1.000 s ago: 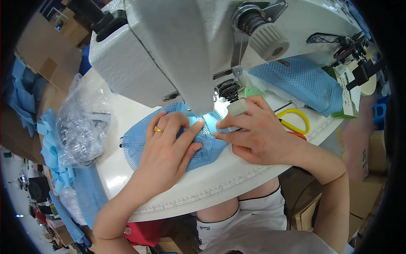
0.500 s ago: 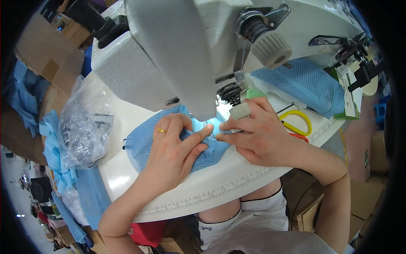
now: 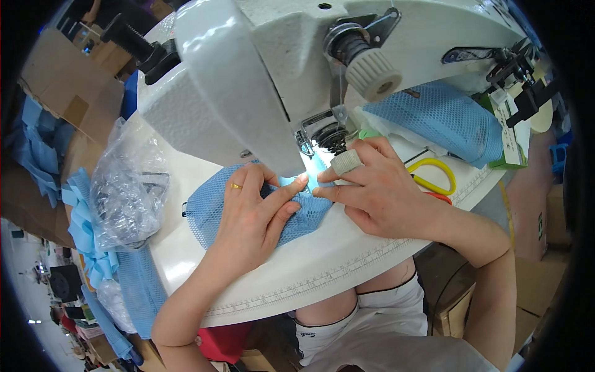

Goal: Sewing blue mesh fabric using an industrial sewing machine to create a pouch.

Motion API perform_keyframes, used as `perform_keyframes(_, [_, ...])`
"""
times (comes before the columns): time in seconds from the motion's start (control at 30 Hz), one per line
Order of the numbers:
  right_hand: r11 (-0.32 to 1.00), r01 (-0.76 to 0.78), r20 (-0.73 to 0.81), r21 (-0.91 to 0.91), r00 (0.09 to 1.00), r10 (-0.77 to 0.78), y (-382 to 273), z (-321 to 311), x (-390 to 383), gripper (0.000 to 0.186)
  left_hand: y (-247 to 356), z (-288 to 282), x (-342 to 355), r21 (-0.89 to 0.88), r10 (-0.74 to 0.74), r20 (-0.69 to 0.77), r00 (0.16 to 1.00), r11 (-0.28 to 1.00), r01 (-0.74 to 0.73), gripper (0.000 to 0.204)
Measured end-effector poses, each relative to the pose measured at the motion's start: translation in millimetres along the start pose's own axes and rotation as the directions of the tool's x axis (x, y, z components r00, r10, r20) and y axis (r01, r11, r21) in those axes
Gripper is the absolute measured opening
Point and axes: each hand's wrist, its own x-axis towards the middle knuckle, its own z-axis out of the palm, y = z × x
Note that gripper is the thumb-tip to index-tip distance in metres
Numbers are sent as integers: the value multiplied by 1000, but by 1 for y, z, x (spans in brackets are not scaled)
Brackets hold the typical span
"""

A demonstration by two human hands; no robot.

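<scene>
A piece of blue mesh fabric (image 3: pixel 207 208) lies on the white machine bed, partly beneath the head of a white sewing machine (image 3: pixel 235 80). My left hand (image 3: pixel 248 214), with a ring on one finger, is closed on this mesh, its index fingertip pressed near the lit sewing spot. From the right, my right hand (image 3: pixel 390 195) reaches in with fingers apart, fingertips resting on the fabric's edge beside the lit spot. Its thumb is tucked low. The machine head and my fingers hide the needle and the exact stitching point.
Yellow-handled scissors (image 3: pixel 437 175) lie right of my right hand. More blue mesh (image 3: pixel 440 121) sits beside a green-and-white box (image 3: pixel 514 139) at the back right. At the left are a clear plastic bag (image 3: pixel 127 192), light-blue strips (image 3: pixel 83 214) and a cardboard box (image 3: pixel 59 80). A printed ruler (image 3: pixel 297 282) follows the front edge.
The view has shifted slightly, so the machine head appears farther left and metal parts behind it show more. Both hands stay on the mesh in nearly the same pose.
</scene>
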Motion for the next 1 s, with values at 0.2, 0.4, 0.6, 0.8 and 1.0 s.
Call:
perform_keyframes(0.2, [1000,-15,18,2,1000,15,3,1,0,35,-7,0,3,-5,-20,8,1000,1000,20,34])
perform_keyframes(0.4, [999,-52,54,-8,997,52,5,3,0,49,-9,-2,6,-11,-35,-8,999,999,35,30])
perform_keyframes(0.6, [994,-20,80,-105,996,28,5,0,1,48,-14,0,5,-3,-35,8,999,999,35,30])
perform_keyframes(0.8, [985,-64,95,-160,992,80,0,1,1,48,-19,0,1,-31,-16,6,1000,999,17,33])
perform_keyframes(1.0, [987,-68,100,-142,992,83,2,1,1,47,-19,1,2,-19,-14,4,1000,1000,14,34])
